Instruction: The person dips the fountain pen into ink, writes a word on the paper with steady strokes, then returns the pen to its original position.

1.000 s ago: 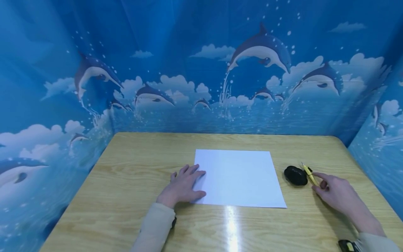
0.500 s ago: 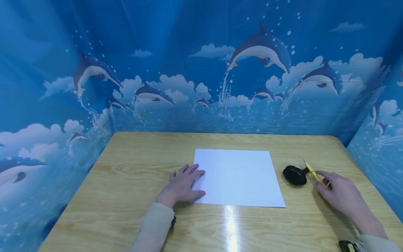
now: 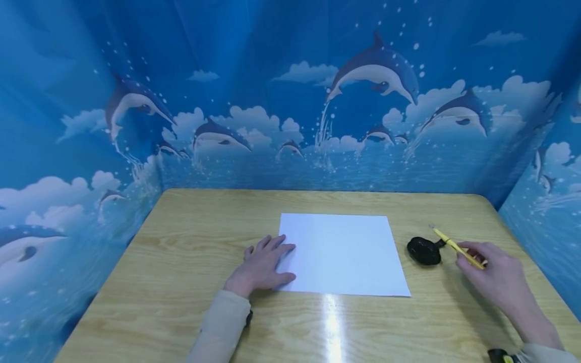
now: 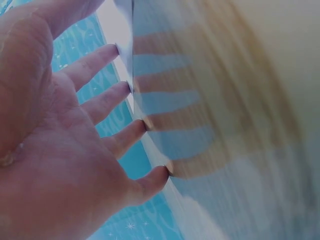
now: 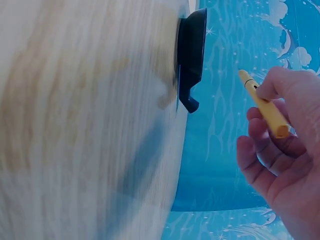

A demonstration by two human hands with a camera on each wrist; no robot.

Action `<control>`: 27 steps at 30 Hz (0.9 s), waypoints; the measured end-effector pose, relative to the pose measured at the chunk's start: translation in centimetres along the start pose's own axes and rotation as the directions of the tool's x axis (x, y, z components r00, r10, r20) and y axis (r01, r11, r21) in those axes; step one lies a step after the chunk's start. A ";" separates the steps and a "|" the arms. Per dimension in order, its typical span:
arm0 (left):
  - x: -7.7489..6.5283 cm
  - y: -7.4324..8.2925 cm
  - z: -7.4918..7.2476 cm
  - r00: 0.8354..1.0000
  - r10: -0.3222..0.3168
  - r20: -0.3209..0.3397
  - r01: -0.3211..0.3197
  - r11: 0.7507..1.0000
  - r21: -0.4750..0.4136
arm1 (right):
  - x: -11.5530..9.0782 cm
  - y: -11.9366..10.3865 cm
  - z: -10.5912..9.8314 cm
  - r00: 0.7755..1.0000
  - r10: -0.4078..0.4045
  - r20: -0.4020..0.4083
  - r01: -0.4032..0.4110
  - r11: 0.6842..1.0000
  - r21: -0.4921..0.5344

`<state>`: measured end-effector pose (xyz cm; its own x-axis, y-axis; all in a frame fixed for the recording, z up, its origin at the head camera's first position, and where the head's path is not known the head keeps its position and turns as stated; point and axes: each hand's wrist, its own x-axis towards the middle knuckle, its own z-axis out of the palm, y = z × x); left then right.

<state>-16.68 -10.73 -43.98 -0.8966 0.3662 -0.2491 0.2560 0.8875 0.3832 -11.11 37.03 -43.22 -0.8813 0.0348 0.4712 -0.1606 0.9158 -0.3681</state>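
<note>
My left hand (image 3: pixel 260 267), fingers spread, rests on the left edge of a blank white sheet of paper (image 3: pixel 345 254). In the left wrist view the left hand's fingertips (image 4: pixel 134 122) meet the tabletop and the paper's edge. My right hand (image 3: pixel 497 272) pinches a slim yellow pen-shaped tool (image 3: pixel 447 239) between thumb and fingers. Its thin pale tip points away to the upper left. In the right wrist view the yellow pen-shaped tool (image 5: pixel 267 107) is held clear of the table, with its blunt end towards the palm.
A glossy black shallow dish (image 3: pixel 424 251) with a short bent handle sits on the wooden table (image 3: pixel 204 227), between the paper and my right hand. Behind and beside the table hangs a blue dolphin-print curtain (image 3: pixel 254 166).
My right hand has picked the yellow pen-shaped tool up from beside the black dish and moved slightly right with it. The left hand has stayed on the paper.
</note>
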 end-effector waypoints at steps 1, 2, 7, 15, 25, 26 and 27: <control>0.0 0.0 0.0 1.000 -0.002 0.000 0.002 1.000 0.001 | 0.0 -0.1 0.0 1.000 0.007 -0.012 -0.007 1.000 0.006; 0.0 0.0 0.0 1.000 -0.003 0.000 0.003 1.000 0.002 | 0.0 -0.2 0.0 1.000 0.013 -0.024 -0.012 1.000 0.014; 0.1 0.0 0.0 1.000 -0.003 0.000 0.003 1.000 0.008 | -0.1 -0.5 0.0 0.997 0.006 -0.078 -0.002 0.998 0.056; 0.1 0.0 -0.2 1.000 0.000 0.006 0.000 1.000 0.005 | -0.2 -0.5 0.1 0.995 -0.006 -0.102 0.016 0.995 0.096; 0.0 -0.1 -0.1 1.000 0.007 0.003 -0.007 1.000 -0.002 | -0.3 -0.8 0.0 0.995 0.031 -0.098 -0.020 0.993 0.118; 0.0 -0.1 -0.1 1.000 0.007 0.003 -0.007 1.000 -0.002 | -0.3 -0.9 0.0 0.994 0.035 -0.100 -0.023 0.993 0.120; 0.0 -0.1 -0.1 1.000 0.007 0.002 -0.007 1.000 -0.001 | -0.3 -0.9 -0.1 0.994 0.038 -0.100 -0.026 0.992 0.124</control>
<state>-16.75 -10.82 -43.97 -0.8941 0.3726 -0.2484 0.2615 0.8847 0.3858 -10.66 36.21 -42.96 -0.8382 0.1097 0.5343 -0.1916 0.8580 -0.4767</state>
